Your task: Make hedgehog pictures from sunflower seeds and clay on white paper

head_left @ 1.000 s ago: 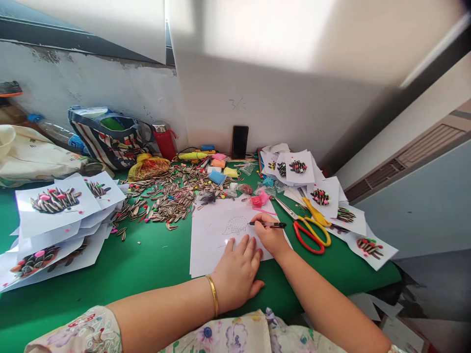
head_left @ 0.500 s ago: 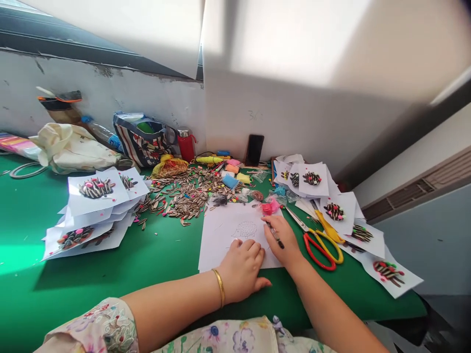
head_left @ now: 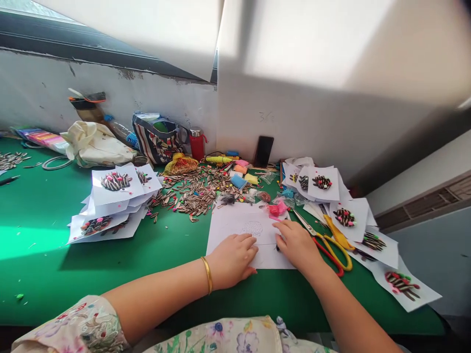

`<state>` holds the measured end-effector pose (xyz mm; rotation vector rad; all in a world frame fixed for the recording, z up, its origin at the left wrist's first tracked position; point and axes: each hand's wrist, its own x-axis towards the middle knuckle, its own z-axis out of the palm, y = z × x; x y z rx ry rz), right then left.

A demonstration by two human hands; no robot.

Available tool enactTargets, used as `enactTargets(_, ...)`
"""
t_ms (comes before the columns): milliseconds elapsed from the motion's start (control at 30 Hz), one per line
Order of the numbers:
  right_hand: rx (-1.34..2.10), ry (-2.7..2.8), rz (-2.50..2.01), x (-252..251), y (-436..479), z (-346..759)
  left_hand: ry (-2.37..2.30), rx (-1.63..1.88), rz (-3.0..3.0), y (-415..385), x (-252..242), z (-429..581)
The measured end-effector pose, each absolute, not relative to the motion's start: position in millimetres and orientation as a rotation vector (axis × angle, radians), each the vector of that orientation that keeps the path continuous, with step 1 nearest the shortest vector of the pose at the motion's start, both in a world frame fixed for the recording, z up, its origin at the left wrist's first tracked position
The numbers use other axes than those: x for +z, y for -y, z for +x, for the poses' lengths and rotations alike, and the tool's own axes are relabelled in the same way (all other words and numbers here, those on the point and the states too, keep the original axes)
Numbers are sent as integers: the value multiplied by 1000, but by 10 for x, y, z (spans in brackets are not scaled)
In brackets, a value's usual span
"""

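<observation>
A sheet of white paper (head_left: 224, 223) lies on the green table, with a small pencil-like outline drawing of a hedgehog (head_left: 253, 229) and a line or fold across it. My left hand (head_left: 232, 260), with a gold bangle at the wrist, rests palm down on the lower left of the sheet, fingers stretched and slightly bent. Over the sheet's right side is my right hand (head_left: 299, 245), its fingertips near a pink lump (head_left: 277, 209). The dark end of a pen (head_left: 277, 248) pokes out below its thumb; the hand hides the rest. Scissors with red and yellow handles (head_left: 333, 250) lie beside that hand.
Loose striped sunflower seeds (head_left: 196, 193) spread behind the sheet, near coloured clay packs (head_left: 239, 181). Stacked seed-decorated papers stand left (head_left: 114, 198) and right (head_left: 353, 235). A phone (head_left: 264, 151) leans on the wall; a red flask (head_left: 196, 144) and bags (head_left: 158, 137) stand back left.
My right hand has turned palm down and shifted, so less of the pen shows. My left hand has slid a little left and down off the drawing. The view has swung left.
</observation>
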<state>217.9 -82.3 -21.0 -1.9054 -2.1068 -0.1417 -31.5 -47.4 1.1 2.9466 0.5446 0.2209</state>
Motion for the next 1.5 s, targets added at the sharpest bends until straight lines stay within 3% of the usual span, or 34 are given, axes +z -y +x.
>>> enactTargets(267, -7, 2266, -1844, -112, 331, 1871, -644, 203, 2938, 509, -156, -588)
enactTargets(600, 70, 2118, -1790, -325, 152, 1770, -806, 371, 2915, 238, 62, -370)
enactTargets(867, 96, 2074, -1698, -340, 203, 1826, -1008, 522, 2784, -39, -265, -332)
enactTargets(1133, 136, 2030, -1676, -342, 191, 1857, -870, 910, 2683, 7, 52, -349)
enactTargets(1500, 121, 1986, -1739, -306, 184, 1892, -933, 813, 2819, -24, -187, -357)
